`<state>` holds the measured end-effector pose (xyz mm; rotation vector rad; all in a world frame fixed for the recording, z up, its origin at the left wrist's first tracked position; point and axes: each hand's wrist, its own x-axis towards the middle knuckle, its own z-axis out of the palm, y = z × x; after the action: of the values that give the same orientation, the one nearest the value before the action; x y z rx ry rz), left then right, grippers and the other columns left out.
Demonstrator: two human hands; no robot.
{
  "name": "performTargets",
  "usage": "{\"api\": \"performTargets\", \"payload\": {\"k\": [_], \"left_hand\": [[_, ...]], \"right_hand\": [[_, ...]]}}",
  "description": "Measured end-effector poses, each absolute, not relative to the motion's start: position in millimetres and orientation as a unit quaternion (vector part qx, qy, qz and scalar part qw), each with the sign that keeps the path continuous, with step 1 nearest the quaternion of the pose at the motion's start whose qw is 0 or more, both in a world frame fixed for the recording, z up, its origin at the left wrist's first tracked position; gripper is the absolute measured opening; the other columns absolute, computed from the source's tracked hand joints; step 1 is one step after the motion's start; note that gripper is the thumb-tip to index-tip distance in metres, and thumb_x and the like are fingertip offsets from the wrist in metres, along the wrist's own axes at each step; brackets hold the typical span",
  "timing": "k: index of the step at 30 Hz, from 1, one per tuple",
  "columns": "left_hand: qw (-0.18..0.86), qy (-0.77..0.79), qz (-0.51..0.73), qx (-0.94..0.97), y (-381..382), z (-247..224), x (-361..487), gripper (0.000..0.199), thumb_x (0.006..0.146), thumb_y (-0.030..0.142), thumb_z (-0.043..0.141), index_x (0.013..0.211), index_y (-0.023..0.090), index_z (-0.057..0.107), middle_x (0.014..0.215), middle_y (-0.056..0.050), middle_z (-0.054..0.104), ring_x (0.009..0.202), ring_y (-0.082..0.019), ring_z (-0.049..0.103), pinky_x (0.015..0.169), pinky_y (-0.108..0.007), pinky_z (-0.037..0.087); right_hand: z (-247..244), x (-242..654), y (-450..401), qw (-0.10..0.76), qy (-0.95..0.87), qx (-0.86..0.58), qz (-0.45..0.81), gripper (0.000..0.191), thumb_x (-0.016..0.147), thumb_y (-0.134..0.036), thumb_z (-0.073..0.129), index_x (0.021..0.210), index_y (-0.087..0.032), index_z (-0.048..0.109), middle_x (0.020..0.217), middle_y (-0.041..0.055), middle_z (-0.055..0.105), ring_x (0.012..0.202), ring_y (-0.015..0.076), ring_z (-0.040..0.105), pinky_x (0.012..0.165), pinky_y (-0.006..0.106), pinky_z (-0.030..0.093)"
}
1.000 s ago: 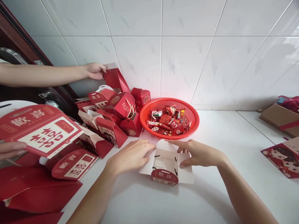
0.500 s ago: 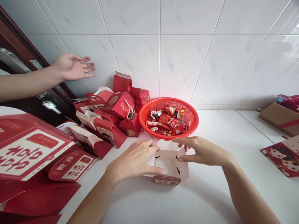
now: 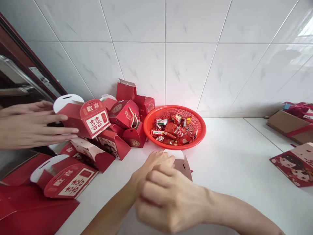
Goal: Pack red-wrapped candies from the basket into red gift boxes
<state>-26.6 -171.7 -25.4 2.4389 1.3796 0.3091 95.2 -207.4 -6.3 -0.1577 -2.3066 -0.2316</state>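
The small box [image 3: 184, 171] in the middle is pale inside, with a white flap. The basket [image 3: 201, 130] is bright orange-red, dotted with tiny holes. Its sweets [image 3: 172, 128] are mostly red, with bits of white, green and yellow. The near left box [image 3: 69, 181] is red, with red writing on cream. The wall [image 3: 139, 21] is white with grey streaks.

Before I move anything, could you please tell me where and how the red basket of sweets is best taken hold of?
Probably by the rim of the red basket, coming from the right: it flares outward, and on that side it stands away from other things. Red boxes crowd its left edge, and a partly hidden box sits just in front.
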Motion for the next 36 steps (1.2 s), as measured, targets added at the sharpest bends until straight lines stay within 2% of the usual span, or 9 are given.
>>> {"api": "performTargets", "payload": {"k": [3, 7, 11, 15, 21, 23, 27, 34, 36], "left_hand": [[0.133, 0.461, 0.028, 0.877, -172.6, -17.5, -17.7, 0.024, 0.099, 0.029, 0.047, 0.087, 0.029, 0.068, 0.083, -0.006, 0.070, 0.079, -0.028, 0.066, 0.077, -0.046, 0.053], [0.105, 0.446, -0.064, 0.887, -173.9, -6.4, -13.5, 0.023, 0.097, 0.020, 0.048, 0.086, 0.027, 0.067, 0.086, -0.007, 0.072, 0.080, -0.027, 0.069, 0.075, -0.042, 0.054], [0.129, 0.457, -0.009, 0.880, -171.8, -16.6, -26.4, 0.024, 0.099, 0.028, 0.050, 0.081, 0.026, 0.066, 0.083, -0.004, 0.070, 0.080, -0.023, 0.067, 0.079, -0.039, 0.052], [0.211, 0.427, 0.092, 0.875, -169.5, -21.0, -46.3, 0.025, 0.099, 0.040, 0.047, 0.094, 0.029, 0.069, 0.086, -0.001, 0.073, 0.088, -0.023, 0.066, 0.083, -0.039, 0.051], [0.226, 0.399, 0.055, 0.887, -167.1, 4.8, -47.5, 0.029, 0.098, 0.022, 0.042, 0.098, 0.023, 0.071, 0.106, -0.003, 0.077, 0.094, -0.022, 0.069, 0.083, -0.035, 0.051], [0.202, 0.411, 0.018, 0.889, -167.2, 11.7, -45.1, 0.033, 0.102, 0.024, 0.039, 0.101, 0.021, 0.072, 0.108, -0.006, 0.076, 0.099, -0.025, 0.070, 0.086, -0.037, 0.051], [0.189, 0.413, 0.018, 0.891, -166.8, 17.6, -45.5, 0.034, 0.106, 0.028, 0.038, 0.117, 0.023, 0.070, 0.115, -0.006, 0.074, 0.107, -0.026, 0.069, 0.089, -0.037, 0.050], [0.173, 0.415, 0.043, 0.892, -162.6, 19.4, -48.7, 0.033, 0.105, 0.026, 0.039, 0.106, 0.023, 0.072, 0.103, -0.005, 0.074, 0.094, -0.023, 0.068, 0.081, -0.035, 0.047], [0.173, 0.417, 0.043, 0.892, -161.3, 20.1, -49.3, 0.032, 0.105, 0.026, 0.040, 0.104, 0.022, 0.072, 0.101, -0.005, 0.074, 0.093, -0.023, 0.068, 0.080, -0.034, 0.047]], "right_hand": [[-8.6, 76.1, -208.0, 0.392, -0.914, 0.015, -0.100, 0.025, 0.098, -0.014, 0.058, 0.075, -0.017, 0.066, 0.074, 0.0018, 0.057, 0.072, 0.0164, 0.050, 0.071, 0.034, 0.039], [-10.4, 71.6, -199.9, 0.385, -0.915, 0.060, -0.100, 0.023, 0.099, -0.014, 0.058, 0.081, -0.017, 0.071, 0.079, 0.0023, 0.062, 0.076, 0.0166, 0.052, 0.075, 0.034, 0.040], [-8.3, 80.6, -189.4, 0.418, -0.898, 0.047, -0.126, 0.024, 0.094, -0.011, 0.060, 0.074, -0.019, 0.070, 0.083, 0.0041, 0.067, 0.075, 0.0173, 0.053, 0.070, 0.035, 0.039], [-9.9, 94.8, -181.9, 0.413, -0.901, 0.013, -0.130, 0.021, 0.092, -0.011, 0.060, 0.077, -0.020, 0.070, 0.091, 0.0064, 0.070, 0.075, 0.0175, 0.052, 0.071, 0.036, 0.042], [-2.1, 141.3, -135.8, 0.413, -0.901, -0.126, -0.045, 0.018, 0.095, -0.024, 0.053, 0.084, -0.018, 0.066, 0.102, 0.0126, 0.072, 0.084, 0.0217, 0.060, 0.075, 0.038, 0.047], [1.3, 164.7, -104.2, 0.367, -0.887, -0.279, 0.034, 0.020, 0.098, -0.025, 0.052, 0.086, -0.020, 0.066, 0.092, 0.0088, 0.071, 0.085, 0.0217, 0.063, 0.079, 0.037, 0.049], [-7.5, 202.7, -43.5, 0.154, -0.759, -0.617, 0.143, 0.020, 0.093, -0.024, 0.059, 0.111, -0.020, 0.067, 0.112, 0.0108, 0.072, 0.101, 0.0261, 0.066, 0.084, 0.036, 0.049], [-46.6, 206.1, -6.0, 0.083, -0.739, -0.631, 0.222, 0.046, 0.070, -0.014, 0.077, 0.116, -0.020, 0.069, 0.099, 0.0100, 0.075, 0.088, 0.0285, 0.069, 0.066, 0.032, 0.050], [-51.0, 205.4, -4.3, 0.084, -0.742, -0.616, 0.252, 0.043, 0.065, -0.011, 0.078, 0.107, -0.020, 0.072, 0.094, 0.0086, 0.074, 0.084, 0.0275, 0.069, 0.063, 0.031, 0.050]]}}
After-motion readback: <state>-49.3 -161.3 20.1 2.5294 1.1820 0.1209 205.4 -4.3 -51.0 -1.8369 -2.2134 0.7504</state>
